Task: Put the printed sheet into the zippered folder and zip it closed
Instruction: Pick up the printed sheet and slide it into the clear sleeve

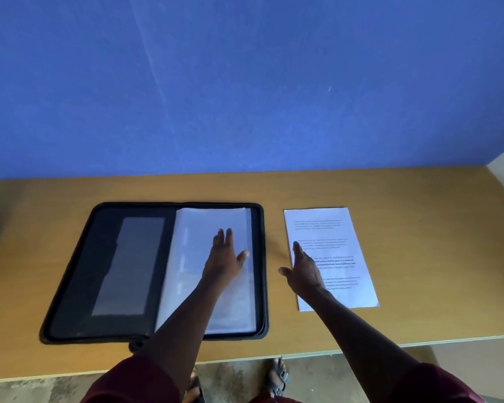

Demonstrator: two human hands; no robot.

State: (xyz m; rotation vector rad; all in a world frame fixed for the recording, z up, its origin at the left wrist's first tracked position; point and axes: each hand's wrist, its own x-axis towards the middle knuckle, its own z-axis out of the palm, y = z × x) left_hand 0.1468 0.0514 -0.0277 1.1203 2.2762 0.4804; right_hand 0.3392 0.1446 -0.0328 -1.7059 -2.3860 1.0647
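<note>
The folder (111, 271) is laid open on the table (419, 199), clear sleeves (192, 257) filling its right half. The printed sheet (332, 228) is laid flat just to its right, apart from it. The sleeves are pressed by the flat, spread left hand (223, 257). The sheet's left edge is touched by the straight-fingered right hand (304, 271); nothing is gripped.

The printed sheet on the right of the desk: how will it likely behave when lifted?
The printed sheet looks like one thin page lying flat on the desk, so it will probably droop if lifted by one edge. Flat against smooth wood, it may slide rather than lift. The right hand over its left edge could drag it.
</note>
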